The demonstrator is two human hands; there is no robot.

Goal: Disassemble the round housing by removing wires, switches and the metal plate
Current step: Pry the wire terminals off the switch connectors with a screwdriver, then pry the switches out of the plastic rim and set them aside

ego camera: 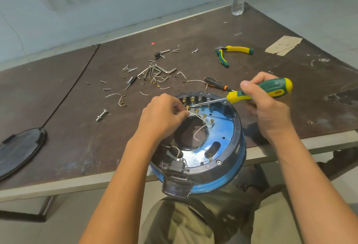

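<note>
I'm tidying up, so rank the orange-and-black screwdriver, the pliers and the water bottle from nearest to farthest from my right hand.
1. Orange-and-black screwdriver, on the table just left of the right hand, which grips the green-and-yellow screwdriver.
2. Pliers, farther back, mid-table.
3. Water bottle, at the table's far edge.

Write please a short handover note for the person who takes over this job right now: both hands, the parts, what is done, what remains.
Left hand pinches a white wire near the switches. Right hand grips the screwdriver, tip at the switch row.
Round housing sits at the table's near edge, overhanging it.
Done: several loose wires and screws lie on the table.
Left: remaining wires, switches and blue metal plate, all in the housing.
</note>
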